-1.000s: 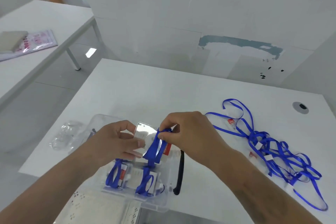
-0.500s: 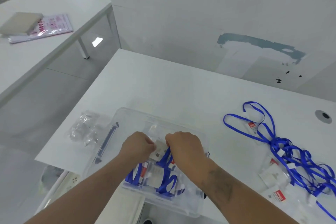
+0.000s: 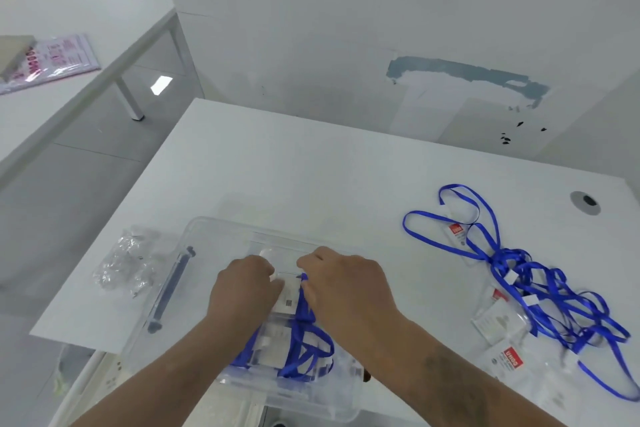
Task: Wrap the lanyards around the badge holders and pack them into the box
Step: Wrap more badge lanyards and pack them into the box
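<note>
A clear plastic box point(image 3: 214, 236) stands on the white table point(image 3: 311, 170) near its front edge. Both hands are inside it. My left hand point(image 3: 242, 291) and my right hand point(image 3: 346, 288) together grip a badge holder point(image 3: 289, 295) wrapped in blue lanyard, held low in the box. Two more wrapped holders point(image 3: 294, 350) lie in the box below my hands. To the right a tangle of loose blue lanyards point(image 3: 540, 281) with clear badge holders point(image 3: 498, 319) lies on the table.
A crumpled clear plastic bag point(image 3: 124, 260) lies left of the box. The box's dark blue latch point(image 3: 171, 288) runs along its left side. A cable grommet point(image 3: 585, 203) sits at the table's far right. Another table point(image 3: 69, 28) with a pink packet stands at the left.
Both hands lowered the wrapped badge holder from above the box down into it. The camera view shifted, so the box and lanyard pile now appear further right.
</note>
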`<state>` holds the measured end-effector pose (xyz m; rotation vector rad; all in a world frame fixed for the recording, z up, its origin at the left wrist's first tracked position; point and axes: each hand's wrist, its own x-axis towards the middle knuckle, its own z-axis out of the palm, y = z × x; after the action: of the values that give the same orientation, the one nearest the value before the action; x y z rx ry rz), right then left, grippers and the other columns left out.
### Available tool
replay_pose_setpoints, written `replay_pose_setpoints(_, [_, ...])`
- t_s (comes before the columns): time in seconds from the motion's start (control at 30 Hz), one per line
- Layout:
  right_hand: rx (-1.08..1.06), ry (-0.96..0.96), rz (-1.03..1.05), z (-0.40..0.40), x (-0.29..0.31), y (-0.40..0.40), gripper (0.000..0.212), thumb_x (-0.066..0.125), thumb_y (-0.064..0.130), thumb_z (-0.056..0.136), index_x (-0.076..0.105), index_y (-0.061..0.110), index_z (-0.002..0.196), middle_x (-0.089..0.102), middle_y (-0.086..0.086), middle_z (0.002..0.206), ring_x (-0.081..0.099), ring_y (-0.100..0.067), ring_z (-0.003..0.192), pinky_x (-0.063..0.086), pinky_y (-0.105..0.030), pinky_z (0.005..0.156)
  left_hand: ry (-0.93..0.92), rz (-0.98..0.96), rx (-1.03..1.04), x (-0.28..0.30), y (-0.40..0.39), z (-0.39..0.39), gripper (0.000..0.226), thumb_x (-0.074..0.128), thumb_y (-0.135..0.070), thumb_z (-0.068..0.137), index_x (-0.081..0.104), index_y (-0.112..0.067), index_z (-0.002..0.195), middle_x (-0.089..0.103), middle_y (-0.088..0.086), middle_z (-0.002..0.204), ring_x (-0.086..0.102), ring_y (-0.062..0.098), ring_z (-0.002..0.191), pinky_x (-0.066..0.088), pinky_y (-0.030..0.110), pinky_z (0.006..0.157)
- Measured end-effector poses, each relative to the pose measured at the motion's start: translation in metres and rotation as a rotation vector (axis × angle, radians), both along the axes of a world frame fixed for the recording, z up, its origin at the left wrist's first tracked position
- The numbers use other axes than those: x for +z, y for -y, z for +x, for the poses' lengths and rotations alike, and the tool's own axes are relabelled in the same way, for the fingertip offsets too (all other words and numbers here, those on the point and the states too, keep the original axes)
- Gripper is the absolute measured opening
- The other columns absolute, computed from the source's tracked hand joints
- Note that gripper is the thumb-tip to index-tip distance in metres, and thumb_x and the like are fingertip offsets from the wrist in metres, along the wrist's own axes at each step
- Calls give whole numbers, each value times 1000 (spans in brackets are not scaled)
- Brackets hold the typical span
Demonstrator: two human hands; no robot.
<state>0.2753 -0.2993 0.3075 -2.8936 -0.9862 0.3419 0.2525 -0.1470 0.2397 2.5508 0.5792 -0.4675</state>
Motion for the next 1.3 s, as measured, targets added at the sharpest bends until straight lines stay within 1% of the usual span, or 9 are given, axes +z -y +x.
replay_pose_setpoints(0.07, [-57, 101, 182, -1, 9, 19, 18, 55, 33, 95, 63, 31, 111, 65, 12, 106, 65, -15, 72, 50, -27, 57, 67, -26, 53, 20, 3, -6, 19, 57, -42, 91, 70, -32, 101, 72, -13, 91, 65, 6, 79, 52, 24, 72])
replay_pose_setpoints(0.2, [-215, 174, 471, -1, 25, 71, 18, 60, 45, 88, 67, 38, 104, 67, 23, 98, 63, 1, 71, 43, -11, 55, 276, -123, 99, 67, 29, -27, 11, 60, -45, 90, 62, -41, 80, 68, -23, 77, 63, 0, 66, 56, 25, 66])
replay_pose_setpoints(0.3, [-329, 192, 500, -3, 26, 121, 19, 59, 47, 87, 65, 41, 103, 65, 26, 96, 59, 6, 80, 31, -3, 62, 378, -256, 95, 99, 72, -33, 9, 62, -39, 86, 65, -40, 77, 64, -31, 76, 62, -1, 69, 49, 19, 58])
replay_pose_setpoints(0.43, [-500, 98, 387, -9, 18, 195, 22, 57, 49, 90, 64, 44, 110, 59, 30, 99, 56, 5, 96, 40, -13, 72, 437, -333, -20, 111, 142, -27, 4, 62, -42, 84, 65, -39, 84, 61, -34, 85, 60, -2, 71, 49, 19, 62])
replay_pose_setpoints(0.7, [-677, -139, 151, -21, -35, 313, 31, 57, 45, 92, 58, 41, 123, 59, 25, 115, 54, 3, 103, 48, -18, 83, 168, -231, -316, 44, 258, -3, 28, 57, -49, 89, 57, -38, 115, 62, -21, 105, 58, 1, 90, 45, 19, 80])
replay_pose_setpoints(0.87, [-534, -280, -11, -24, -81, 337, 50, 59, 47, 92, 41, 42, 139, 44, 19, 142, 45, -2, 127, 45, -22, 99, -59, -103, -450, -13, 312, -2, 50, 62, -53, 85, 50, -33, 130, 57, -12, 123, 56, 12, 112, 48, 29, 91])
replay_pose_setpoints(1.03, [-346, -305, -97, -14, -109, 337, 71, 62, 39, 93, 20, 35, 151, 19, 10, 159, 34, -14, 140, 47, -31, 100, -110, 114, -554, -48, 347, -3, 58, 67, -50, 83, 44, -24, 129, 48, -2, 120, 51, 18, 109, 47, 31, 87])
replay_pose_setpoints(1.13, [-303, -308, -150, -3, -115, 339, 78, 65, 38, 91, 16, 31, 151, 24, 3, 157, 33, -21, 141, 45, -37, 102, -99, 188, -570, -58, 353, 1, 60, 69, -51, 81, 43, -23, 127, 51, -2, 119, 50, 19, 109, 43, 30, 87])
replay_pose_setpoints(1.3, [-287, -278, -170, 8, -118, 344, 58, 68, 46, 86, 41, 32, 136, 42, 3, 132, 47, -16, 121, 51, -32, 91, -149, 111, -560, -61, 344, 7, 46, 70, -46, 81, 52, -26, 117, 51, -5, 116, 47, 17, 109, 44, 27, 87])
